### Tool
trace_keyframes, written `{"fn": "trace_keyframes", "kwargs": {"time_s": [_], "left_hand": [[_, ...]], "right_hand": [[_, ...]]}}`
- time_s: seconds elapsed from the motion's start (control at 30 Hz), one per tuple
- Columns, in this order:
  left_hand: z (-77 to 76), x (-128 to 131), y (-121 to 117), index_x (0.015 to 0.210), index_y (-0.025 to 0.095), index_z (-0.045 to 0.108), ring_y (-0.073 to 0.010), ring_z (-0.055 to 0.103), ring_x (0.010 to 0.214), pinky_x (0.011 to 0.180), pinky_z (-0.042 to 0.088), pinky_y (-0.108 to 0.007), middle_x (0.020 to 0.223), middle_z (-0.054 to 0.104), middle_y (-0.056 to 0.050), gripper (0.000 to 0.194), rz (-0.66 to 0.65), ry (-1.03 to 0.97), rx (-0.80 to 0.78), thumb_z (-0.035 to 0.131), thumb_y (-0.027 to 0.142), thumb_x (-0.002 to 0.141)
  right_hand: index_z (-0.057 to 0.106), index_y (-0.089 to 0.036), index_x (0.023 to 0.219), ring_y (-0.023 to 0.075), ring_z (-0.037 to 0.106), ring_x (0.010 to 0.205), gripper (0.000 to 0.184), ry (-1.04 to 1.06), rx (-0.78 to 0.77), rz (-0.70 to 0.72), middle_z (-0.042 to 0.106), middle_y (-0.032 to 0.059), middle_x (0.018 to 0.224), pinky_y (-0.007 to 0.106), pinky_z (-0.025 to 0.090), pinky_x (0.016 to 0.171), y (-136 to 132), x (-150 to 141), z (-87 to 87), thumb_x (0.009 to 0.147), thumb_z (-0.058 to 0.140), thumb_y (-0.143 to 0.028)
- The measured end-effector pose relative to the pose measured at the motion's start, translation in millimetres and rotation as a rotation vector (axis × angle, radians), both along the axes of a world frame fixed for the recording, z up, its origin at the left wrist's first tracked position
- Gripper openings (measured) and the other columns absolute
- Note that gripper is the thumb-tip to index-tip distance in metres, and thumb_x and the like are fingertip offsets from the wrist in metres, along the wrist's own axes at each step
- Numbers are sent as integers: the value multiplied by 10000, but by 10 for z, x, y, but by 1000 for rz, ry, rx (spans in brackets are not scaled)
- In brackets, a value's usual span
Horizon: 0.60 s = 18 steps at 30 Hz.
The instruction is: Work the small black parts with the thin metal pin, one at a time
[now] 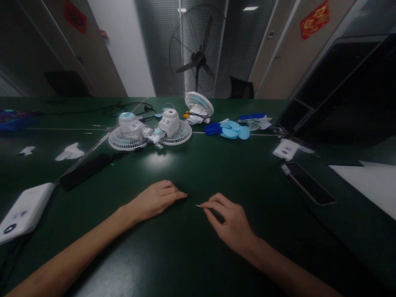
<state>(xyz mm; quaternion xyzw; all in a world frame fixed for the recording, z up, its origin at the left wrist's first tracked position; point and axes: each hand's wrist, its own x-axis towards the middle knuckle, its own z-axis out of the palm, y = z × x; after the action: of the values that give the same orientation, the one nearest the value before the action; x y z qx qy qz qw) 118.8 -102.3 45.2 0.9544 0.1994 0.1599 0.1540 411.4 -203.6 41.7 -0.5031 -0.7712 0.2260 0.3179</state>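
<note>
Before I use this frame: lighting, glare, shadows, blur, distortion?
Head view: dim overall, darkest at right. Head view: glare on the green tabletop, below the desk fans and near the bottom edge. Head view: soft shadow under the left forearm. Head view: slightly soft throughout; slim tool in the right hand lacks fine detail. Head view: door frames lean outward, wide-angle style.

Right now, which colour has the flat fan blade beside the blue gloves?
Light blue, in the head view.
</note>
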Motion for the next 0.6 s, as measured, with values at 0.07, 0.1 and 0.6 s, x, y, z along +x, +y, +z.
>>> {"fn": "trace_keyframes", "kwargs": {"time_s": [0.07, 0.1, 0.6], "left_hand": [[-41, 116, -131, 1466, 258, 576, -213, 657, 1094, 946, 572, -358, 1189, 714, -96, 400, -16, -69, -73, 495, 156, 1088], [-59, 160, -179, 1481, 259, 556, -208, 658, 1085, 941, 574, -350, 1184, 703, -96, 407, -5, -103, -122, 510, 166, 1087], [-98, 321, -227, 1242, 232, 686, -208, 632, 1122, 990, 524, -358, 1160, 666, -70, 191, 33, -142, -423, 636, 244, 1058]], "right_hand": [[761, -240, 1153, 164, 682, 821, 234, -26, 16, 13, 685, 46, 1042, 275, 561, 698, -9, -6, 1, 1023, 578, -174], [762, -239, 1146, 164, 681, 817, 232, -36, 22, 17, 686, 46, 1037, 274, 556, 693, -13, -8, -1, 1017, 582, -170], [748, -245, 1181, 153, 665, 809, 248, -58, 59, 80, 675, 38, 1062, 268, 523, 687, -5, 4, -80, 1018, 586, -153]]}}
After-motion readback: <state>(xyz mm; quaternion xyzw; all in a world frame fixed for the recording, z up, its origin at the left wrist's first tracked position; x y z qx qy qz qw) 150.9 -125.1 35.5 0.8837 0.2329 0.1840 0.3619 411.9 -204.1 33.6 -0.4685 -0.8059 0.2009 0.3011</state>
